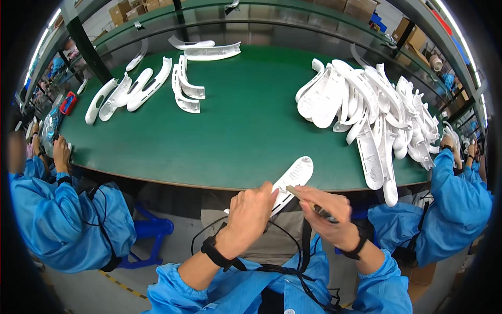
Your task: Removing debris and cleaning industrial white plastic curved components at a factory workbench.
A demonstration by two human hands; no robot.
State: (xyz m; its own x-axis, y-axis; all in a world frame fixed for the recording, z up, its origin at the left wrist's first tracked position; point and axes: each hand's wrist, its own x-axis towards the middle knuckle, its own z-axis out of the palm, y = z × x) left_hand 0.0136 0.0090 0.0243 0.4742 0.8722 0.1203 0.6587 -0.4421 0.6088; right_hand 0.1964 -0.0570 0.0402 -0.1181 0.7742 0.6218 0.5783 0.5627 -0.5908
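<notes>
My left hand [250, 215] is closed around a long white plastic shell [296, 171], with a slotted body and a rounded end dotted with small holes. The shell slants over the table's near edge, its rounded end pointing away to the right. In my right hand [334, 214] is a slim hand tool [325, 213] with a tan front and a dark handle; its tip meets the shell beside my left fingers. Whether that tip is a blade, I cannot tell. Both wrists wear black bands.
On the green table [141, 152], a large heap of similar white shells [366, 99] lies at the right. Several more shells [150, 86] lie spread at the far left. Co-workers in blue smocks sit at the left [68, 220] and right [455, 204]. A blue stool [151, 230] stands left.
</notes>
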